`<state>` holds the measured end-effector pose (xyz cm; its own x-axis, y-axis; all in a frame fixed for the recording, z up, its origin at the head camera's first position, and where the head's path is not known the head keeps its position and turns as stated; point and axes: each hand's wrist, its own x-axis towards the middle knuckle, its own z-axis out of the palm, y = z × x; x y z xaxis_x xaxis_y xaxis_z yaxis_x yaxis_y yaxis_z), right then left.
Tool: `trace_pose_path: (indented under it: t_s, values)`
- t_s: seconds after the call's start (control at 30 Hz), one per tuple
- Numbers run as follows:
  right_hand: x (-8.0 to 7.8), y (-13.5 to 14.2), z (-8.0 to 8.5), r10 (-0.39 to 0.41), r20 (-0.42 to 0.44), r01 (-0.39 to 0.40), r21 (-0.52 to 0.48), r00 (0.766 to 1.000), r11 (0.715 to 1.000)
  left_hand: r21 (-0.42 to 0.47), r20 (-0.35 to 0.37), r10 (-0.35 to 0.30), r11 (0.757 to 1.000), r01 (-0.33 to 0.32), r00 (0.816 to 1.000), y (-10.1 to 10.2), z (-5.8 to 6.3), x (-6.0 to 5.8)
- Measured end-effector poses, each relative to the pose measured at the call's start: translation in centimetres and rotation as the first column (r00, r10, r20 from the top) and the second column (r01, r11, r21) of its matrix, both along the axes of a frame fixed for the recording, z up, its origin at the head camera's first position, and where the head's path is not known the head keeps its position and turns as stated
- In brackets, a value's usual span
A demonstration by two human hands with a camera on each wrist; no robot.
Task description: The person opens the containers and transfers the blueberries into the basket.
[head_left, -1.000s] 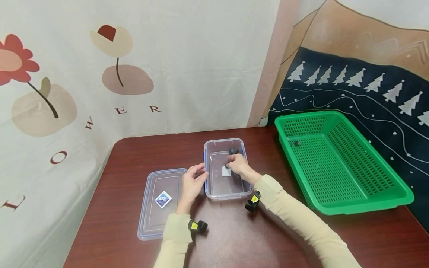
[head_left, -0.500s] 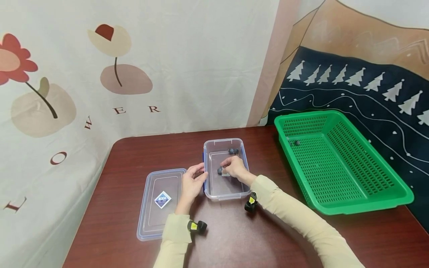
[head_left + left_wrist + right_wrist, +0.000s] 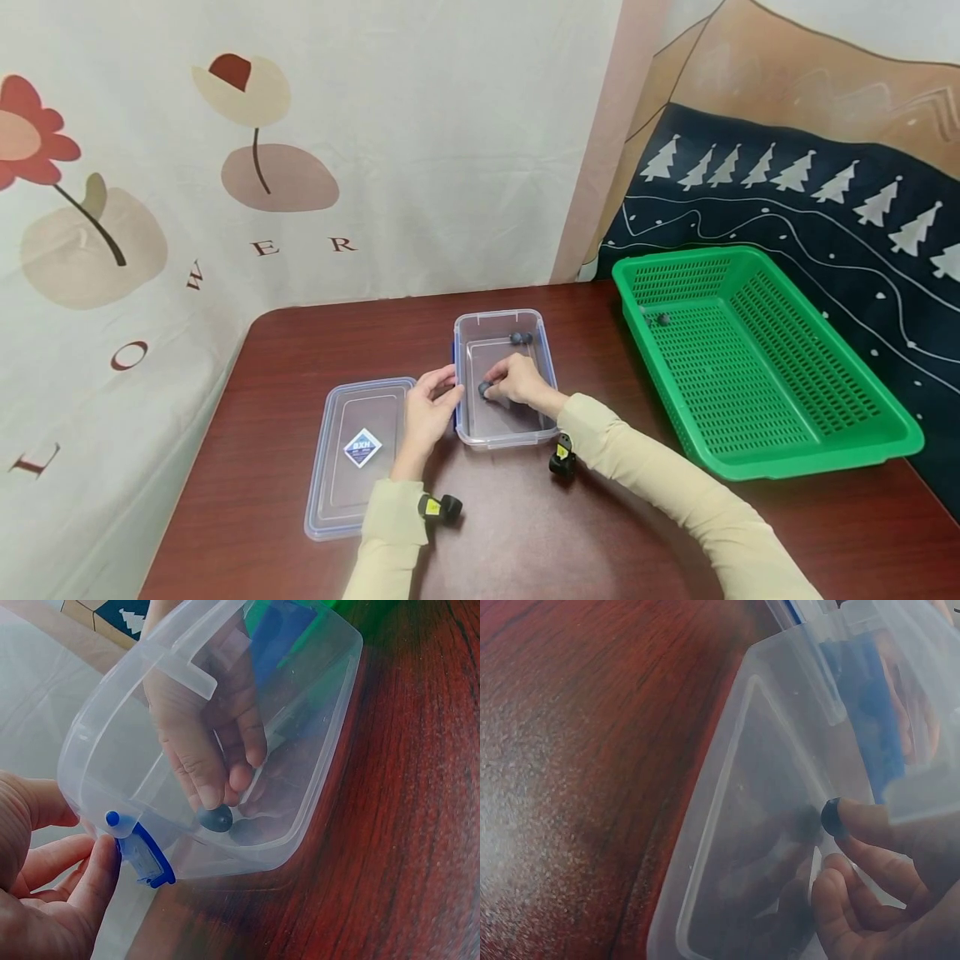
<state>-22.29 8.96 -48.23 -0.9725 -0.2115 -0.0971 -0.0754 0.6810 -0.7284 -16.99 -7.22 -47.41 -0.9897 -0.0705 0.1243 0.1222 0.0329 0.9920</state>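
Note:
My right hand reaches down into a clear plastic food box and pinches a blueberry between thumb and fingertips. Seen through the wall in the left wrist view, the same dark blueberry is low in the box, close over its floor. My left hand holds the box's left side, with fingertips on the rim corner and a blue latch. Two more blueberries lie together at the far end of the box.
The box's clear lid, with a blue-and-white diamond label, lies flat left of the box. A green slotted basket stands at the right, with a blueberry in its far left corner. All stand on a reddish-brown table against a fabric backdrop.
My right hand has moved left inside the box with the blueberry, toward the left wall. My left hand stays at the box's left side.

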Motion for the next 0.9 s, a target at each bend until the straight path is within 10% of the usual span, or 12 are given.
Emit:
trace_pose_path:
  t_s: [0.6, 0.9]
  values:
    - [0.1, -0.5, -0.4, 0.083, -0.03, -0.083, 0.002, 0.996, 0.997, -0.008, -0.012, 0.02, 1.0, -0.02, 1.0, 0.0, -1.8, -0.8]
    - [0.5, -0.9, -0.4, 0.137, -0.068, -0.136, 0.023, 0.988, 0.99, -0.005, -0.007, -0.005, 1.0, 0.005, 1.0, 0.1, 0.6, 0.2]
